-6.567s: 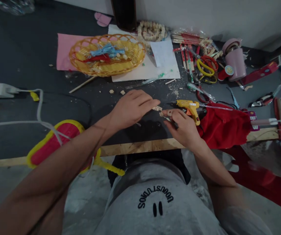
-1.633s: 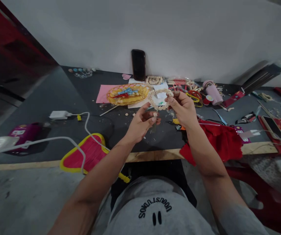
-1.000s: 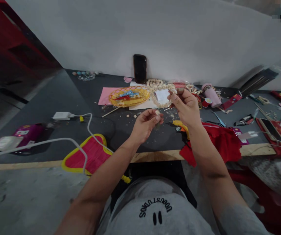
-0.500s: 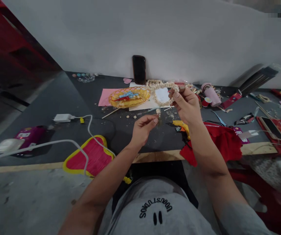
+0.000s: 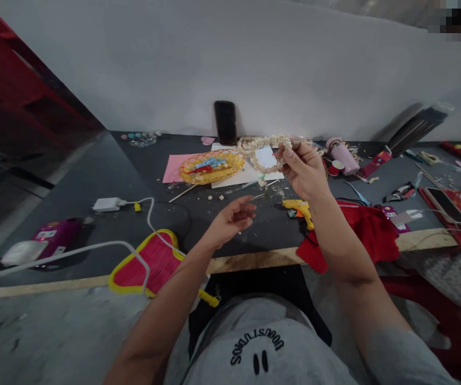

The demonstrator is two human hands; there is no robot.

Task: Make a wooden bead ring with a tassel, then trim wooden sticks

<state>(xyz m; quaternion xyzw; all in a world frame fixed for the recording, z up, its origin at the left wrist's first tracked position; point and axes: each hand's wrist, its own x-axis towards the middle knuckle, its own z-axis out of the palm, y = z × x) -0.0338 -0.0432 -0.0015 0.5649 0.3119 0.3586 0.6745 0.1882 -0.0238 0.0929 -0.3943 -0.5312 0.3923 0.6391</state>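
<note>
My right hand (image 5: 305, 168) is raised over the table, its thumb and fingers pinching a looped string of cream beads (image 5: 259, 143). The loop reaches left from my fingers across white paper (image 5: 264, 158). Small pale pieces (image 5: 261, 181) show at its lower end; whether they are joined to it I cannot tell. Lower and to the left, my left hand (image 5: 232, 220) is open, palm partly up, thumb and fingers apart with nothing seen between them. A yellow glue gun (image 5: 300, 209) lies on the table below my right hand.
A yellow basket (image 5: 238, 170) with blue and red bits sits on pink and white paper. A dark phone (image 5: 225, 123) leans on the wall. A white cable (image 5: 150, 216) crosses the left side. Red cloth (image 5: 359, 235) and a pink bottle (image 5: 345, 156) are at right.
My left hand has opened its pinch near the lower end of the beads and dropped slightly. My right hand keeps its hold. The view has shifted a little.
</note>
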